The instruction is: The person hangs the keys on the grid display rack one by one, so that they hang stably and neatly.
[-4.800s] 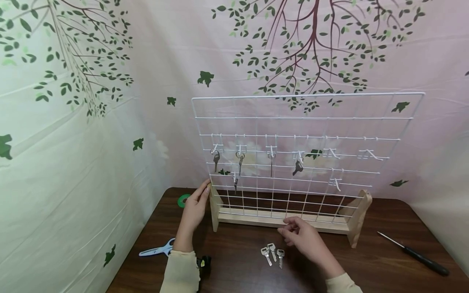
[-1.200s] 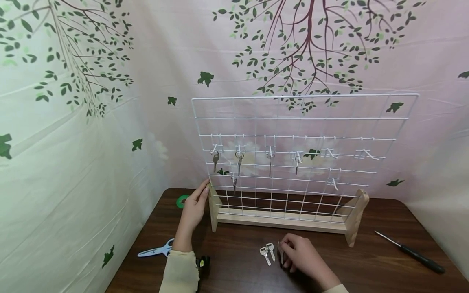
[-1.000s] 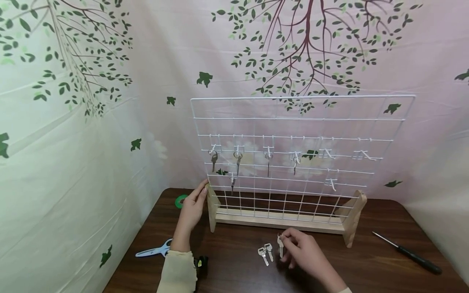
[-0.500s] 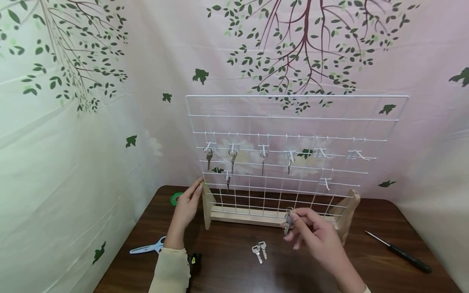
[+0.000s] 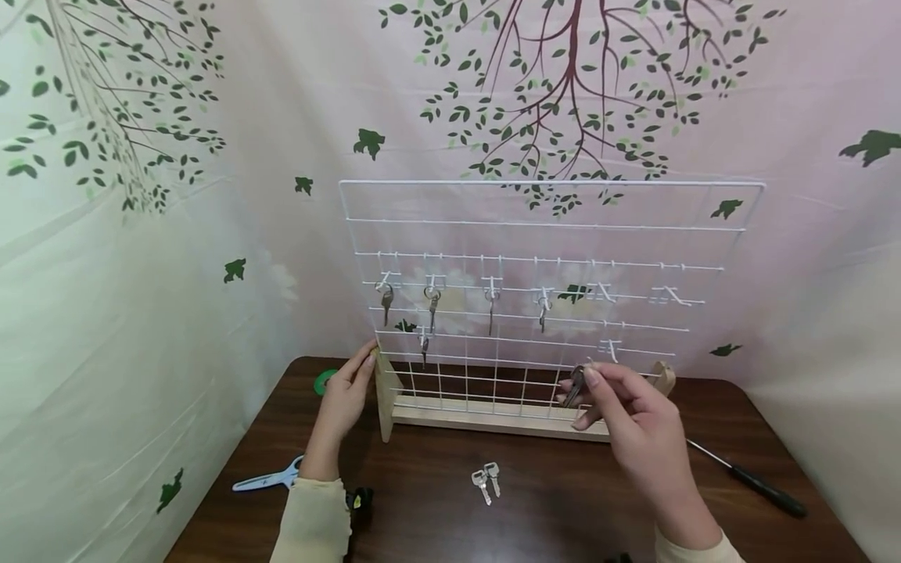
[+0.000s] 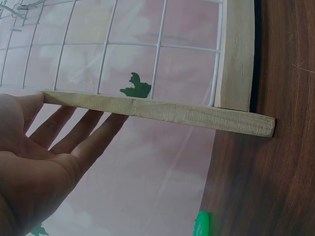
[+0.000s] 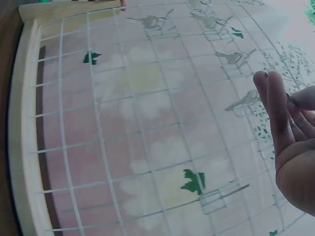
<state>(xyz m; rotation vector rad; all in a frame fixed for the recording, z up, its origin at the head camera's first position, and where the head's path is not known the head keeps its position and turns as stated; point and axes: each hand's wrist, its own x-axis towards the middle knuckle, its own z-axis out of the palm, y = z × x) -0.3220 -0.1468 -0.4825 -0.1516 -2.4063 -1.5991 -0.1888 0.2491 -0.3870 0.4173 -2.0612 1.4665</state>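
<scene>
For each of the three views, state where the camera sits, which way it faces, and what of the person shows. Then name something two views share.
Head: above, facing forward and down at the wire grid rack; both hands and sleeves show.
Left wrist: beside the left hand, facing the rack's wooden foot.
Right wrist: behind the right hand, facing the grid and hanging keys; fingers pinch a key.
Shared: all three show the rack.

I can read no text, label, brand or number on anything in my three camera views.
</scene>
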